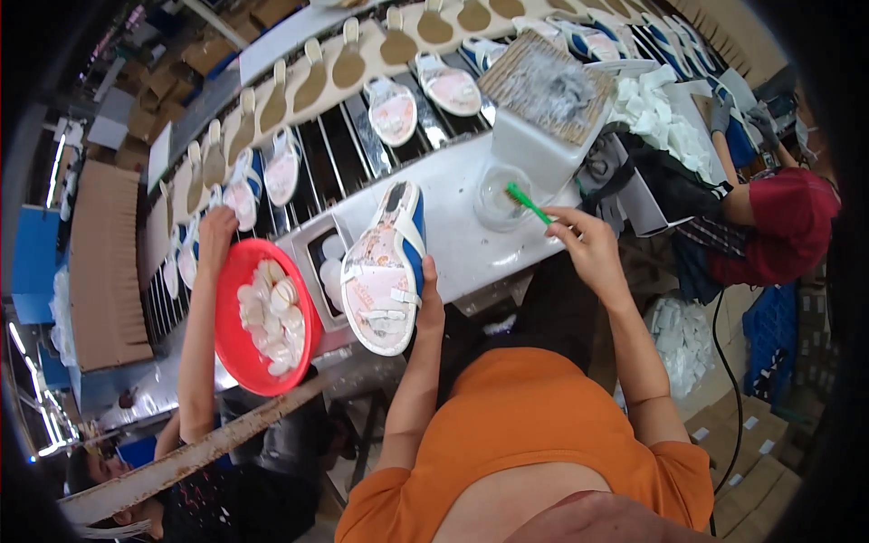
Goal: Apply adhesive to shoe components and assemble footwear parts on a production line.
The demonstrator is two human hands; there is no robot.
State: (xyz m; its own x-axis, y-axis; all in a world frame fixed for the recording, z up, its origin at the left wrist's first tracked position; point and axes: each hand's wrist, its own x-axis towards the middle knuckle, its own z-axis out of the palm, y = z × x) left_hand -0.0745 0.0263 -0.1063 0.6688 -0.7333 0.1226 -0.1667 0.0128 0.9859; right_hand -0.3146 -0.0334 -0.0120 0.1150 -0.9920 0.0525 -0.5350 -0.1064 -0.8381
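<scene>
My left hand [431,299] is closed on the side of a sandal upper [380,271], holding it up with its underside toward me. The upper has a white rim, a blue side and a pinkish, patchy middle with white strap ends folded over. Between the fingers of my right hand [587,249] is a small green toothbrush-like brush [532,204]. Its head is over a clear round tub [501,197] on the bench, and I cannot tell whether the bristles touch what is inside.
Sandal uppers [392,110] lie on a roller conveyor, with soles [348,65] along its far side. A white container with a woven top [548,86] stands beyond the tub. Left is a red basin [312,335] of white pieces, near a co-worker's hand [217,233]; another person [778,217] works at right.
</scene>
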